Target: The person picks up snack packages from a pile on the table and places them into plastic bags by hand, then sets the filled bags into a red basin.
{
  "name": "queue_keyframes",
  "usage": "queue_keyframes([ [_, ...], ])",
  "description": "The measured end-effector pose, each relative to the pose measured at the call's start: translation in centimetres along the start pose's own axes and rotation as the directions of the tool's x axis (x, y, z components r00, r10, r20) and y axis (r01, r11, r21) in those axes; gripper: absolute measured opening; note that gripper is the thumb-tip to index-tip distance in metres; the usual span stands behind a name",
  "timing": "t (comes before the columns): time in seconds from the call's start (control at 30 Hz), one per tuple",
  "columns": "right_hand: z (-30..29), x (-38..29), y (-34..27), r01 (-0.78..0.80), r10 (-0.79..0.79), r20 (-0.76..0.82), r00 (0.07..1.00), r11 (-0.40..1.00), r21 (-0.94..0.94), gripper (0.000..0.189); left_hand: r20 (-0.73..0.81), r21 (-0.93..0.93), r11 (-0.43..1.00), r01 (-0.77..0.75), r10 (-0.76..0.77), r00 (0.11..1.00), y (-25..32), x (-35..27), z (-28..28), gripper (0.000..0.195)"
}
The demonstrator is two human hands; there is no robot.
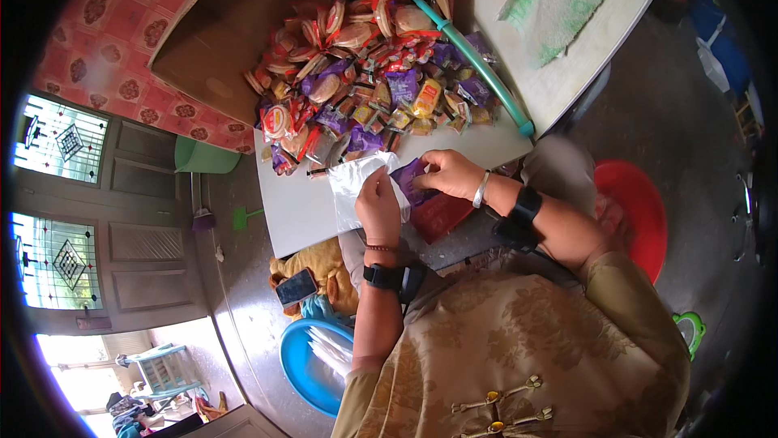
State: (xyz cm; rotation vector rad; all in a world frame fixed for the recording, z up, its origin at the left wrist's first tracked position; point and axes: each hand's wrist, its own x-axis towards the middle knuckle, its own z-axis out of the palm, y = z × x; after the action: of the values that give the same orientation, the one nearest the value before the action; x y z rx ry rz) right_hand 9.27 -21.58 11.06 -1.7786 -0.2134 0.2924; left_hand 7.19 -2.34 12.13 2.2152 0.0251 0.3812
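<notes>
My left hand (378,204) pinches a clear plastic bag (349,186) near the table's front edge. Just right of it, my right hand (451,175) grips a purple snack packet (410,181) between thumb and fingers, close to the bag's side. Beyond both hands, a heap of wrapped snacks spills from an open cardboard box (209,31) onto the white table (298,213). Purple packets (402,87), a yellow packet (427,97) and round biscuits in red-edged wrappers (352,35) are among them. A green plastic tube (480,64) lies along the heap's right side.
A green-white cloth (571,6) rests on the tabletop at right. Below the table edge is a red container (440,219). A blue basin (292,359) with plastic bags stands lower left, near a phone (296,288) on a brown plush item (328,265). A red basin (644,219) sits right.
</notes>
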Motion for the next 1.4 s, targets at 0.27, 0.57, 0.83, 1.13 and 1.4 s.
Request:
queue_keyframes([
  [0.27, 0.6, 0.3, 0.9, -0.120, 0.156, -0.101, 0.983, 0.947, 0.297, 0.028, -0.022, 0.084, 0.990, -0.114, 0.116, 0.993, 0.9, -0.7, 1.0, 0.025],
  [0.57, 2.1, -0.3, 1.0, -0.034, 0.027, -0.293, 0.956, 0.999, -0.019, 0.032, 0.042, 0.055, 0.988, -0.146, 0.144, 0.989, 2.5, -1.9, 2.0, 0.027],
  [0.83, 4.2, -0.2, 3.7, -0.045, 0.142, -0.214, 0.967, 0.914, 0.404, 0.024, 0.112, 0.015, 0.999, -0.044, 0.042, 0.993, 3.4, -2.2, 2.7, 0.023],
  [1.13, 3.7, 0.2, 2.7, -0.113, 0.113, -0.168, 0.979, 0.994, 0.010, 0.015, 0.145, -0.070, 0.998, -0.009, 0.019, 0.989, 3.2, -2.3, 3.0, 0.022],
  [1.4, 3.3, -1.0, 1.4, -0.392, 0.210, 0.357, 0.910, 0.712, 0.582, 0.016, 0.104, -0.019, 0.996, -0.092, 0.094, 0.990, 2.6, -1.8, 2.5, 0.022],
])
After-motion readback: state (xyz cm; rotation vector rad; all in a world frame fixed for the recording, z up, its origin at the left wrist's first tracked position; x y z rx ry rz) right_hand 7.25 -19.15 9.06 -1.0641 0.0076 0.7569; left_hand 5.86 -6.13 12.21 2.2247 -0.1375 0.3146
